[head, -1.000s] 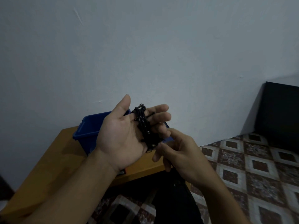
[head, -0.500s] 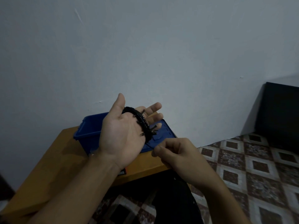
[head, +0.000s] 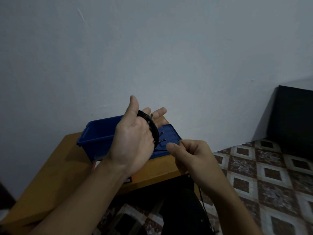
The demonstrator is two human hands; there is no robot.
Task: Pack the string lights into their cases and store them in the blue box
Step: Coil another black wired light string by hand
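**While I wind, no lights are cased yet**

Head view: my left hand (head: 133, 141), open and straight-fingered, carries the string lights (head: 152, 126) looped round it, above the blue box (head: 98, 134). My right hand (head: 191, 155) pinches the loose strand beside the box. I judge casing and storing are still to do.

hands 2 (head: 133, 143) (head: 191, 155) | string lights 1 (head: 153, 128) | blue box 1 (head: 94, 138) | lid 1 (head: 171, 134) | table 1 (head: 67, 167)

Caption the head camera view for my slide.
Black string lights coiled on the open left hand, right hand pinching their loose end, blue box on the table behind.
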